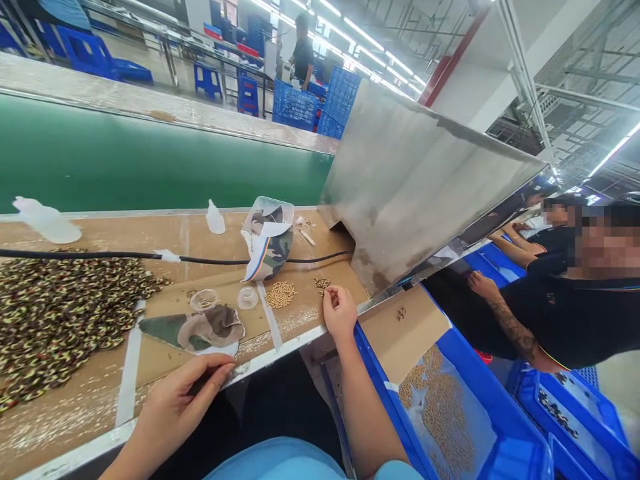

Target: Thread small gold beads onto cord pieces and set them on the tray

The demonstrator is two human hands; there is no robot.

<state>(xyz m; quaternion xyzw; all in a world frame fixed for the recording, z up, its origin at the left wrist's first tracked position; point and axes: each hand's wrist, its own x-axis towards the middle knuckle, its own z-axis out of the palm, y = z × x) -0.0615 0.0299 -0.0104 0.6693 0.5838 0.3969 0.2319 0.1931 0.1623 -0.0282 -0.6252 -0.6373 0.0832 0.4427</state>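
My left hand (pixel 183 397) rests at the front edge of the cardboard-covered bench (pixel 90 393), fingers pressed together on something thin I cannot make out, just below a camouflage fabric piece (pixel 200 329). My right hand (pixel 339 311) is curled at the bench edge, fingertips pinched near a small cluster of gold parts (pixel 321 283). A pile of small tan beads (pixel 281 294) lies left of it. Two small clear round caps (pixel 247 297) sit beside the beads.
A large heap of camouflage cord pieces (pixel 55 313) covers the left. A black cable (pixel 100 255) crosses the bench. A clear cup with fabric (pixel 269 237), white squeeze bottles (pixel 215 219), a metal chute (pixel 420 180), a green conveyor (pixel 125 160) and blue bins (pixel 450 413) surround it. Other people sit at right.
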